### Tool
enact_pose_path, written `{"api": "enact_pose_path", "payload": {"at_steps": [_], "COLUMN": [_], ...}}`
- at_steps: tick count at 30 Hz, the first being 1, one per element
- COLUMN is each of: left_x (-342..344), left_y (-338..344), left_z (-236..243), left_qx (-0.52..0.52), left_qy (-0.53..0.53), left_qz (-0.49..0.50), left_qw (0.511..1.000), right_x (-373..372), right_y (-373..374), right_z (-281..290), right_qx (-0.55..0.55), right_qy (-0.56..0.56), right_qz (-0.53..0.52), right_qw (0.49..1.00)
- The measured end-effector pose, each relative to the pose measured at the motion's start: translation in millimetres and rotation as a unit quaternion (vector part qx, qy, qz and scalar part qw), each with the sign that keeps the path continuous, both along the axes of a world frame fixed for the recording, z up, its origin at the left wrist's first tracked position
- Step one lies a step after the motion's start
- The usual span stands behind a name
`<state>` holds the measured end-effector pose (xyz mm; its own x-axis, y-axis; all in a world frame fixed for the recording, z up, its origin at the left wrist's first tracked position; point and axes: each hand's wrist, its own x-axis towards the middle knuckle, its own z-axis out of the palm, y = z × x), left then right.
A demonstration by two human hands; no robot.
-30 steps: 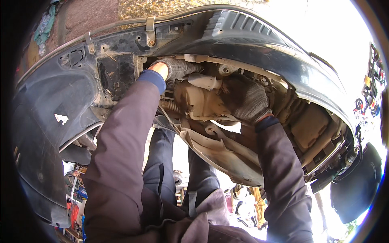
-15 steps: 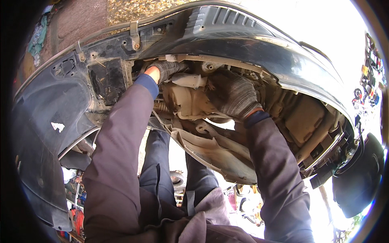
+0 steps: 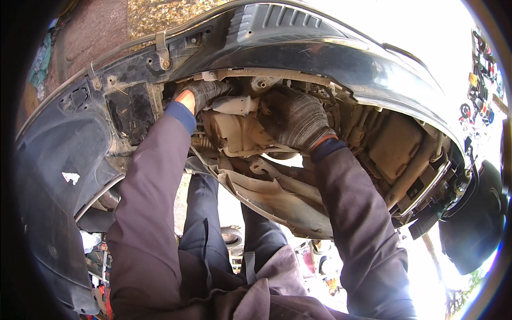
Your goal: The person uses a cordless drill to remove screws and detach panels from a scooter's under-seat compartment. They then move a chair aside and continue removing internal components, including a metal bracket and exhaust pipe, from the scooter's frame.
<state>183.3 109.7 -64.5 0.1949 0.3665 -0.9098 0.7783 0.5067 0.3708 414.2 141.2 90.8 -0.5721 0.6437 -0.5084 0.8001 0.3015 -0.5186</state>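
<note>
My left hand (image 3: 207, 94), in a grey knit glove, reaches into the vehicle's opened underside beside a pale, dusty cylindrical part (image 3: 228, 106). Its fingertips are hidden among the parts. My right hand (image 3: 296, 117), in a matching glove darkened by grime, is at the dirty housing (image 3: 232, 133) just right of that cylinder, near a bolted bracket (image 3: 261, 82). Its fingers are bent out of sight, so what either hand holds cannot be made out. A dusty, loose-hanging plastic shield (image 3: 256, 194) is below both hands.
The dark outer panel (image 3: 384, 74) arches above the opening, with a liner (image 3: 53, 160) at the left and a black part (image 3: 472, 213) hanging at the right. My legs (image 3: 200, 202) show below. A tyre (image 3: 232, 234) and assorted clutter (image 3: 480, 80) lie farther off.
The whole scene has shifted left and slightly up in the picture. My right hand sits a little higher against the housing; my left hand stays beside the cylindrical part.
</note>
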Motion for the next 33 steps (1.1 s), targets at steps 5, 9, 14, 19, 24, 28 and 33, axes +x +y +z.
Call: {"api": "enact_pose_path", "payload": {"at_steps": [5,9,14,19,24,28,33], "left_x": [-3.2,-5.5,-9.3,-25.7,-32.6,-21.9,-21.3], "left_y": [-1.7,-2.6,-3.6,-7.9,-18.5,-29.2,-31.6], "left_z": [-1.6,-1.1,-9.8,-19.2,-25.9,-45.5,-61.0], "left_qx": [-0.009,-0.022,-0.023,0.2,0.34,0.263,0.011], "left_qy": [-0.003,-0.004,-0.041,-0.122,-0.108,-0.066,-0.213], "left_qz": [0.01,0.019,-0.078,-0.346,-0.489,-0.464,0.099], "left_qw": [1.0,1.0,0.996,0.908,0.796,0.843,0.972], "right_x": [0.8,1.3,1.8,2.7,2.7,1.0,-0.5], "right_y": [-1.5,-0.1,1.4,1.7,0.8,0.8,1.3], "right_z": [-2.7,-2.5,0.6,0.3,-1.0,-1.6,0.0], "right_qx": [0.006,0.002,0.0,0.017,0.01,-0.015,0.019], "right_qy": [0.002,0.004,0.019,0.018,0.004,-0.003,-0.002], "right_qz": [0.004,0.003,0.002,0.025,0.011,0.007,0.022], "right_qw": [1.0,1.0,1.0,0.999,1.0,1.0,1.0]}}
